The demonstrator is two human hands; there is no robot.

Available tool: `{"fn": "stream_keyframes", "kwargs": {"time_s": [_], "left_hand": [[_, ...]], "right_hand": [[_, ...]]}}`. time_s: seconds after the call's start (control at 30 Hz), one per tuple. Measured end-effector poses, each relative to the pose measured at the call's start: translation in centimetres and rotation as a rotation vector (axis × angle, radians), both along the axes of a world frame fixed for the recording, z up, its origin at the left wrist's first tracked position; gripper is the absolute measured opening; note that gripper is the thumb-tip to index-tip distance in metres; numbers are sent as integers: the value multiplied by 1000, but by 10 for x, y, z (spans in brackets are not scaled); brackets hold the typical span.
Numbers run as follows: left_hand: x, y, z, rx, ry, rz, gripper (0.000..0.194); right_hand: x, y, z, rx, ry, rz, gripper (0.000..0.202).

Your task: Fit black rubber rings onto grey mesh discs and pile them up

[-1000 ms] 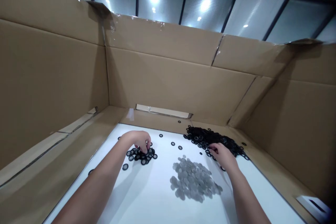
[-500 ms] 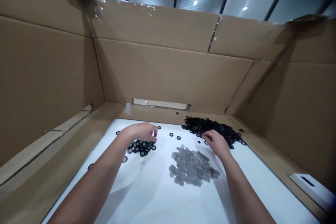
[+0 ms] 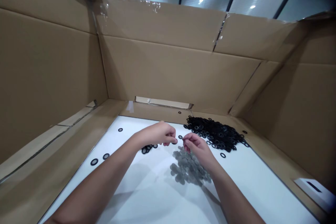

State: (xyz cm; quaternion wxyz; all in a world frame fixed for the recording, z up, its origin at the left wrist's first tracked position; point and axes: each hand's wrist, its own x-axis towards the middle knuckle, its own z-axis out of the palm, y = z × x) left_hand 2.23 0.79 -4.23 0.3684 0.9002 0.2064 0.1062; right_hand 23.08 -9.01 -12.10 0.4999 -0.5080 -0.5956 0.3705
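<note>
My left hand (image 3: 168, 135) is closed in a pinch, with a dark ring (image 3: 174, 141) at its fingertips, above the white board (image 3: 147, 185). Close by on the right, my right hand (image 3: 194, 142) also has its fingertips pressed together; what they hold is too small to make out. Beneath and in front of my right hand lies a pile of translucent grey discs (image 3: 187, 168). Dark rings with pale centres (image 3: 148, 148) lie partly hidden behind my left wrist. At the back right is a large heap of black rings (image 3: 215, 133).
Tall cardboard walls (image 3: 162, 66) surround the board. Loose rings lie at the left, including one ring (image 3: 94, 161) near the board's edge. A single black ring (image 3: 223, 155) lies right of the discs. A white box (image 3: 313, 189) with a dark slot stands at the right.
My left hand has moved right, away from the ringed discs. My right hand has come left from the black heap, so both hands are now close together. The view has shifted slightly.
</note>
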Motion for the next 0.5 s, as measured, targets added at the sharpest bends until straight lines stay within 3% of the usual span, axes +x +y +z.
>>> {"fn": "stream_keyframes", "kwargs": {"time_s": [0.13,0.23,0.33,0.5], "left_hand": [[-10,3,11,99,-48,109,23],[-18,3,18,153,-56,141,24],[-24,3,23,182,-60,155,25],[-28,1,28,189,-27,169,26]], "right_hand": [[3,-10,3,-103,-483,178,13],[-5,-15,-2,-156,-785,261,17],[-10,-17,-6,-156,-862,268,15],[-3,-16,-3,-197,-782,261,5]]}}
